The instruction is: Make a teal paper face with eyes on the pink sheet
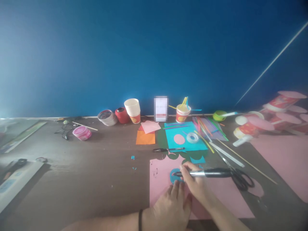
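Observation:
Pink paper (161, 189) with a scalloped top edge lies on the table in front of me. On it sits a small blue round piece (172, 176). My left hand (172, 205) lies on the paper, its fingertips pressing the lower edge of the blue piece. A large black and silver marker (209, 173) is gripped in my right hand (196, 183), its tip at the blue piece. Black-handled scissors (243, 180) rest to the right, partly beyond the marker. A thinner black pen (160, 150) lies above the paper's top edge.
Behind are blue paper (173, 128) with a tape roll (192, 138), stacked cups (132, 109), a cup of strips (183, 113) and a pink tub (82, 133). Decorated cups (250, 128) and larger pink paper (284, 160) are right; a power strip (19, 183) is left.

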The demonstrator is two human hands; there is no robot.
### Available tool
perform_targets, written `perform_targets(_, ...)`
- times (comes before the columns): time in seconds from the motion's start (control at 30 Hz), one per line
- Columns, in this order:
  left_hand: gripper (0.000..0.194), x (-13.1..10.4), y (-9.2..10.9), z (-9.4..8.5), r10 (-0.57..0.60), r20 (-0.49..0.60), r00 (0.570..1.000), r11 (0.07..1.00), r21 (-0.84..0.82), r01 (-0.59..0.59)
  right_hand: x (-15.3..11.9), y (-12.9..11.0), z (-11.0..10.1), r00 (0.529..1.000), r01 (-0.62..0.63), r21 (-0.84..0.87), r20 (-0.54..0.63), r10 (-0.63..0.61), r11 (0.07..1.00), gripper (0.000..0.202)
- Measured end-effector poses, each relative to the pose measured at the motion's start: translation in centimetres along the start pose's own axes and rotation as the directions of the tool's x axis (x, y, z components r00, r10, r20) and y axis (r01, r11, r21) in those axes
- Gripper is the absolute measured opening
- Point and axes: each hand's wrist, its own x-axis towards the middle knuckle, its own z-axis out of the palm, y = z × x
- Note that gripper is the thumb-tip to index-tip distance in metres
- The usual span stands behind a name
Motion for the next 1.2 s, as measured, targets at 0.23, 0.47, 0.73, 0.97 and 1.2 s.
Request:
perform_targets(0.23, 0.036, 0.3, -0.3, -0.9, 0.063, -0.007, 0.998, 0.998, 0.031, -0.063, -0.1, -0.8, -0.3, 0.999, 0.022, -0.034, 0.025, -0.021, 0.999, 0.027)
perform_targets(0.47, 0.046, 0.4, -0.4, -1.7, 0.092, -0.001, 0.996, 0.995, 0.037, -0.092, -0.1, -0.8, -0.2, 1.000, -0.004, -0.003, -0.008, 0.004, 1.000, 0.028)
perform_targets(0.73, 0.056, 0.3, -0.8, -1.7, 0.092, 0.091, 0.992, 0.995, -0.045, -0.088, -0.1, -0.5, -0.2, 1.000, -0.018, 0.003, 0.009, 0.018, 1.000, 0.029)
perform_targets(0.97, 0.049, 0.4, -0.6, -1.6, 0.116, 0.022, 0.993, 0.993, 0.025, -0.116, -0.1, -1.0, -0.4, 0.999, 0.035, -0.067, 0.029, -0.033, 0.997, 0.029)
perform_targets(1.2, 0.039, 0.4, -0.6, -1.6, 0.102, 0.036, 0.994, 0.994, 0.026, -0.102, -0.1, -0.7, -0.3, 1.000, 0.002, -0.043, -0.015, -0.003, 0.999, 0.028)
